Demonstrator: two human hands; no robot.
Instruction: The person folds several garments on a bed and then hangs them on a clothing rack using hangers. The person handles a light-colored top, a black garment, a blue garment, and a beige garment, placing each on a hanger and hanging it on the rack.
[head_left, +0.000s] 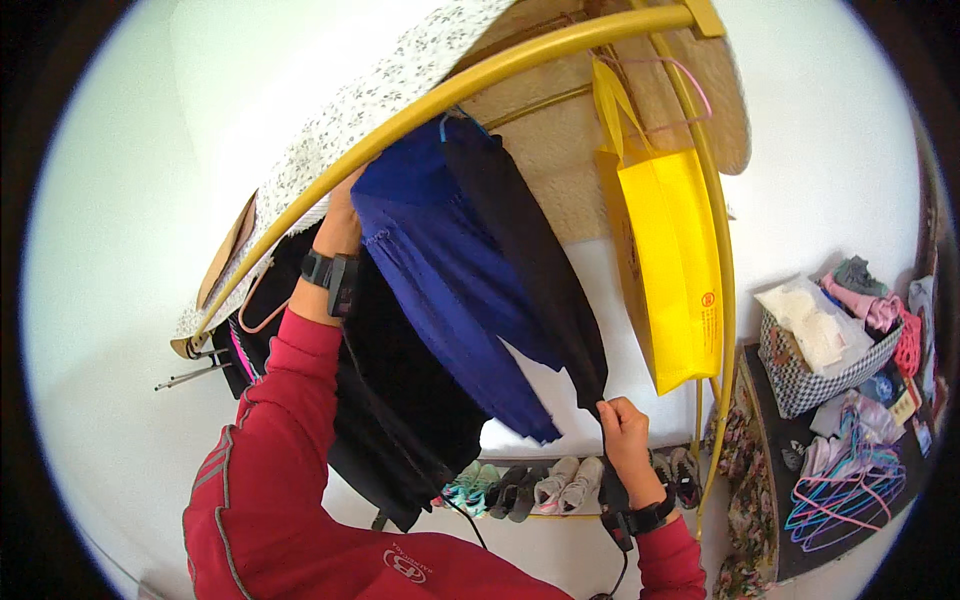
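Observation:
A yellow metal clothes rack (480, 86) arches overhead with garments on it. Blue trousers (450, 247) hang from it, and a black garment (525, 240) with a long narrow leg or sleeve hangs against their right side. My left hand (351, 191) is raised at the top left edge of the blue trousers; its fingers are hidden behind the cloth. With my right hand (624, 427) I pinch the lower end of the black garment. A blue hanger (444, 127) shows at the top. Further black clothes (405, 337) hang behind my left forearm.
A yellow bag (671, 262) hangs at the right of the rack, near a pink hanger (705, 97). Shoes (559, 484) stand in a row below. On a dark table (780, 517) at the right are a checkered basket (817, 382) of clothes and a pile of coloured hangers (844, 495).

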